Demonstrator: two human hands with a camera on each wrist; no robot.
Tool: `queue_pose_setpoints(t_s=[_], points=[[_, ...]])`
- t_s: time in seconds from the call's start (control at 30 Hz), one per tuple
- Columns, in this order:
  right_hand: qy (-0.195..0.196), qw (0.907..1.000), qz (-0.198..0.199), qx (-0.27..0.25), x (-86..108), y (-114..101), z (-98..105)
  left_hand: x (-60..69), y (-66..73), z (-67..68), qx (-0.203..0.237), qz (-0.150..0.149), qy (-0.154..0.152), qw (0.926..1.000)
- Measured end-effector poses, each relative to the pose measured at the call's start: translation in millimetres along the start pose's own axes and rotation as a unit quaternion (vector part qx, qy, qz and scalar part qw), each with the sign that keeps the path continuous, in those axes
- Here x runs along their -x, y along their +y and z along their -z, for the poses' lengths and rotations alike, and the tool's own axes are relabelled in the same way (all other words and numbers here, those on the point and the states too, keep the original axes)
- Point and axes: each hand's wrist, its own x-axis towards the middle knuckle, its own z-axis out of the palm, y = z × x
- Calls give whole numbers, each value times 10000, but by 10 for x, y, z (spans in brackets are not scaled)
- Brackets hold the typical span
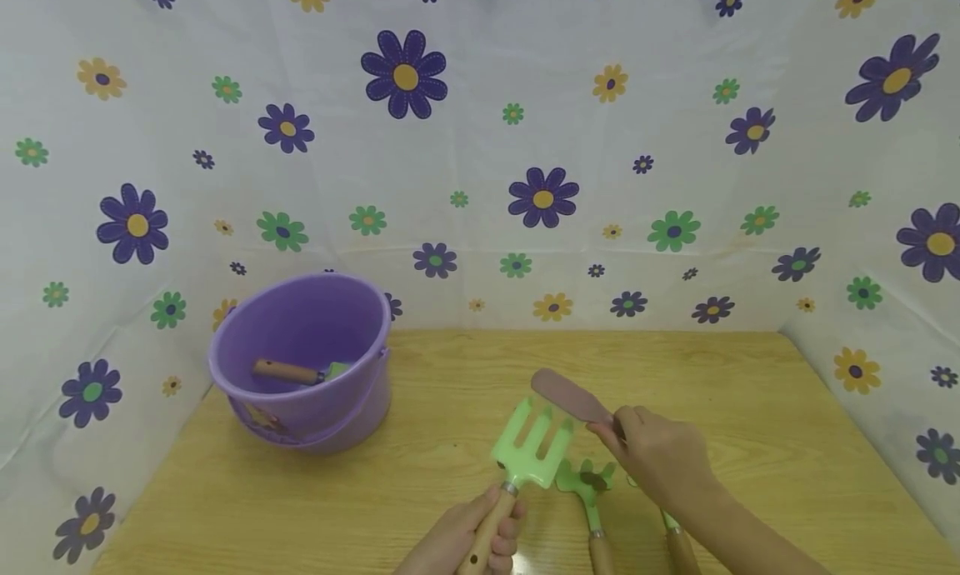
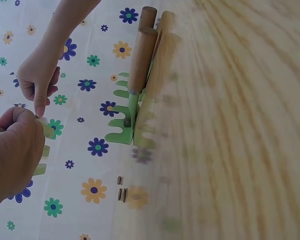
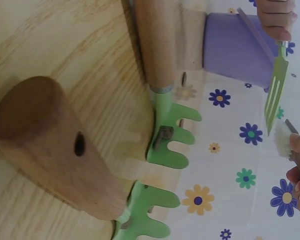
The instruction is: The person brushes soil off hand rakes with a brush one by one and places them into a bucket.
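My left hand [image 1: 480, 533] grips the wooden handle of a green garden fork [image 1: 531, 450], its tines pointing up and away. My right hand [image 1: 663, 454] holds a brush with a flat mauve back [image 1: 570, 396] just above the tine tips. Its pale bristles [image 3: 283, 140] face down toward the fork in the right wrist view; whether they touch the tines I cannot tell. Below my right hand lies a green hand rake [image 1: 592, 496] with a brown clump on its head. Beside it, a second green tool [image 1: 678, 542] is partly hidden by my right forearm.
A purple bucket [image 1: 300, 408] stands at the left, its handle hanging down. Inside it lies a wooden-handled tool [image 1: 288, 371] with a green end. Small dark crumbs [image 2: 122, 194] lie on the wooden table [image 1: 450, 350]. A flowered white cloth [image 1: 465, 142] surrounds the table.
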Motion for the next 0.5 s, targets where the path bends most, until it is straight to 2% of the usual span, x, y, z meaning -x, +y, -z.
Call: queue_pose_setpoints(t_s=[0.2,0.4,0.5], points=[[314,9993,-102,-190,-88,-14,120,-3,67,-19,219,-66,-42,9997],[281,9974,-200,-638,-199,-98,316,-13,154,-54,226,-260,-200,9992],[264,9967,-174,-746,-244,-156,393,-19,177,-82,208,-278,-174,9992]])
